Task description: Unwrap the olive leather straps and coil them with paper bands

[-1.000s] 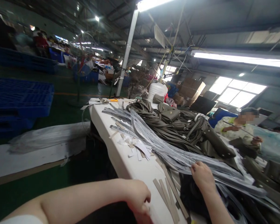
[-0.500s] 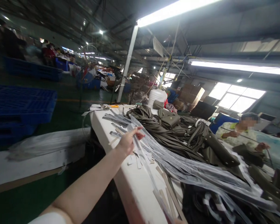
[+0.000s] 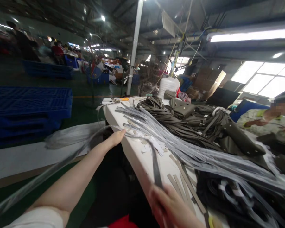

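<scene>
My left hand [image 3: 118, 136] is closed at the left edge of the white table [image 3: 140, 164], pinching a long strip in a clear sleeve. One part of the strip trails down over the floor to the lower left. Its dark part [image 3: 156, 164] runs from there to my right hand [image 3: 167, 201], which is wrapped round it, somewhat blurred, at the table's near edge. Beside my hands lie sleeved grey strips [image 3: 178, 148] spread along the table, short beige strips [image 3: 180, 186] and white paper scraps [image 3: 156, 145].
Dark olive straps [image 3: 166, 117] and pouches [image 3: 242, 139] are heaped across the table. A black bag [image 3: 206, 190] lies at its near right. A person [image 3: 258, 118] sits across at the right. Blue pallets [image 3: 28, 110] stand on the floor at the left.
My left hand has moved left and down off the strip bundle to the table edge, drawing the strip out. My right hand has come up into view, gripping it. The view has shifted.
</scene>
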Demonstrator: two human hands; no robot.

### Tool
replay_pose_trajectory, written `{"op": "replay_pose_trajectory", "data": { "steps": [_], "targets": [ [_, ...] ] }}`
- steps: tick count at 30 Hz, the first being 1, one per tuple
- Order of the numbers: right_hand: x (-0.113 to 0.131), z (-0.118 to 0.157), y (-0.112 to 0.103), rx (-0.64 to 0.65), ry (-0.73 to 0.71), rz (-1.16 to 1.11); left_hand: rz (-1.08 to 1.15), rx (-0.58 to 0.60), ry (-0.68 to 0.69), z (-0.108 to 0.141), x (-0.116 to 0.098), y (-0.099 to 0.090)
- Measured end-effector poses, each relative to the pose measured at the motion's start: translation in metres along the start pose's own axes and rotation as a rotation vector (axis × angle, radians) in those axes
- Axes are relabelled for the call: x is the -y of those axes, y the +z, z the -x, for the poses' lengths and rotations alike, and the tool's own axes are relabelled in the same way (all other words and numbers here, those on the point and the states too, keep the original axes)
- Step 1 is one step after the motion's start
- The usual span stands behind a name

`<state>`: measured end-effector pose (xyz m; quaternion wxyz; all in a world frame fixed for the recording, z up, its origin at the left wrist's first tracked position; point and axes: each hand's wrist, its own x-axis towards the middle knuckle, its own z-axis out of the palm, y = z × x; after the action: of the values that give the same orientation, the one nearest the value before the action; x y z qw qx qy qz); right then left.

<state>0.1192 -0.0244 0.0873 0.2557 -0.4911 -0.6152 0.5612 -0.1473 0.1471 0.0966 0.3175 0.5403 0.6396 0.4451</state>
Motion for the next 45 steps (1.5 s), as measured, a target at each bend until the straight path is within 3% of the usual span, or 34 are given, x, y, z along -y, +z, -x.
{"op": "replay_pose_trajectory", "data": {
  "steps": [2, 5, 8, 10, 14, 17, 19, 21, 23, 25, 26, 28, 29, 30, 32, 38, 42, 45],
  "targets": [
    [0.001, -0.029, -0.003, -0.185, -0.067, -0.412, -0.023, 0.344, -0.065, 0.028, 0.015, 0.038],
    [-0.003, -0.068, -0.018, -0.331, -0.194, -0.85, 0.089, 0.831, -0.139, 0.09, 0.028, 0.08],
    [-0.01, -0.092, -0.029, -0.471, -0.218, -1.047, 0.433, 1.252, -0.193, 0.139, 0.036, 0.094],
    [-0.017, -0.097, -0.03, -0.492, -0.182, -1.082, 0.527, 1.381, -0.26, 0.151, 0.044, 0.09],
    [-0.048, -0.087, -0.025, -0.397, -0.053, -1.067, 0.434, 1.408, -0.437, 0.14, 0.07, 0.063],
    [-0.084, -0.069, -0.01, -0.297, 0.131, -0.942, 0.319, 1.444, -0.557, 0.128, 0.091, 0.039],
    [-0.103, -0.053, 0.005, -0.187, 0.287, -0.749, 0.249, 1.501, -0.591, 0.126, 0.103, 0.028],
    [-0.112, -0.035, 0.02, -0.108, 0.384, -0.376, 0.17, 1.583, -0.575, 0.128, 0.111, 0.024],
    [-0.108, -0.018, 0.032, -0.199, 0.319, 0.1, 0.083, 1.665, -0.543, 0.13, 0.114, 0.025],
    [-0.095, -0.006, 0.039, -0.336, 0.074, 0.437, 0.047, 1.762, -0.514, 0.13, 0.108, 0.031],
    [-0.088, -0.001, 0.042, -0.343, -0.07, 0.509, 0.064, 1.822, -0.5, 0.129, 0.103, 0.035],
    [-0.077, 0.004, 0.044, -0.17, -0.255, 0.52, 0.126, 1.926, -0.461, 0.125, 0.089, 0.043],
    [-0.076, 0.005, 0.044, -0.046, -0.265, 0.494, 0.141, 1.957, -0.438, 0.122, 0.081, 0.047],
    [-0.077, 0.005, 0.044, 0.047, -0.226, 0.462, 0.135, 1.964, -0.423, 0.118, 0.074, 0.051],
    [-0.084, 0.006, 0.045, 0.108, -0.102, 0.366, 0.062, 1.952, -0.443, 0.112, 0.065, 0.058],
    [-0.111, 0.008, 0.052, -0.034, 0.07, 0.136, -0.037, 2.096, -0.579, 0.114, 0.063, 0.088],
    [-0.115, 0.01, 0.051, -0.086, 0.069, 0.016, 0.068, 2.037, -0.517, 0.132, 0.062, 0.119],
    [-0.118, 0.015, 0.039, -0.185, 0.076, -0.074, 0.06, 1.945, -0.456, 0.133, 0.06, 0.13]
  ]
}}
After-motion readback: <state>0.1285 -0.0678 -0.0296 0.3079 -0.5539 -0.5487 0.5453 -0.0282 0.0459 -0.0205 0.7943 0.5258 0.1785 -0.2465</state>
